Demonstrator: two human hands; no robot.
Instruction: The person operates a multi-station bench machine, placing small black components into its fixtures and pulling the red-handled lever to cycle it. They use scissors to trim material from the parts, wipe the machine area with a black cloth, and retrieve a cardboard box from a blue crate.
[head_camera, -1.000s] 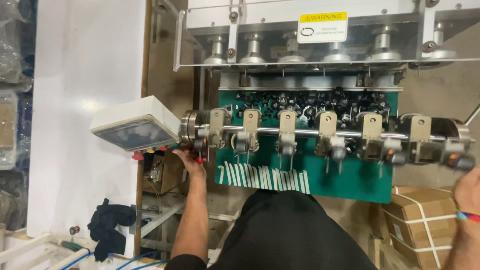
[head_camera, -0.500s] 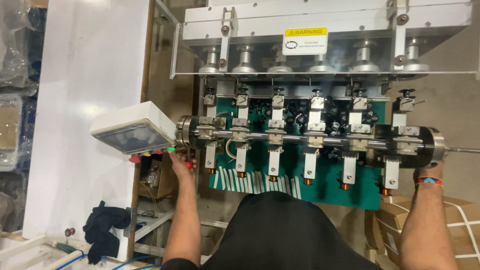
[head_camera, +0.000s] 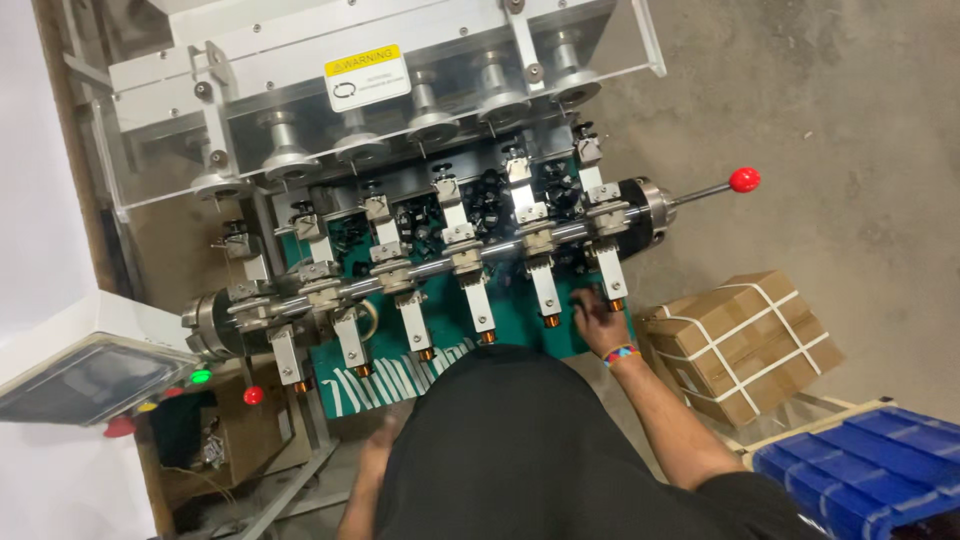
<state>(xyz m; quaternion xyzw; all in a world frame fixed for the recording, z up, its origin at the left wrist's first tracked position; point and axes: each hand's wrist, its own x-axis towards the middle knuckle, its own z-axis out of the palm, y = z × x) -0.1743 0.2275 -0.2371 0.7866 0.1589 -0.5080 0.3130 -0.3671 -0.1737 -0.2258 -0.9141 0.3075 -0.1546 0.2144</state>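
Winding machine (head_camera: 440, 260): steel shaft running across a green plate (head_camera: 570, 330), row of metal arms hanging off the shaft, each ending in a small copper coil (head_camera: 551, 321). Machine sits on a metal frame over bare grey concrete floor (head_camera: 850, 120).

Right hand (head_camera: 597, 318) is at the machine's right end, just under the last arm, on the green plate beside the copper coils. Fingers spread loosely and pressed toward the plate, nothing gripped that I can see. Coloured band on that wrist.

Left hand (head_camera: 385, 430) is below the machine's front edge, mostly hidden by the black shirt and blurred; can't tell if it's open or closed or holding anything.

Around the machine: lever with red knob (head_camera: 743, 180) sticks out of its right end. Clear guard with yellow warning label (head_camera: 366, 77) above it. Control box (head_camera: 85, 372) with red and green buttons at its left. Strapped cardboard box (head_camera: 745, 340) right of it, blue bin (head_camera: 870, 470) beyond that.
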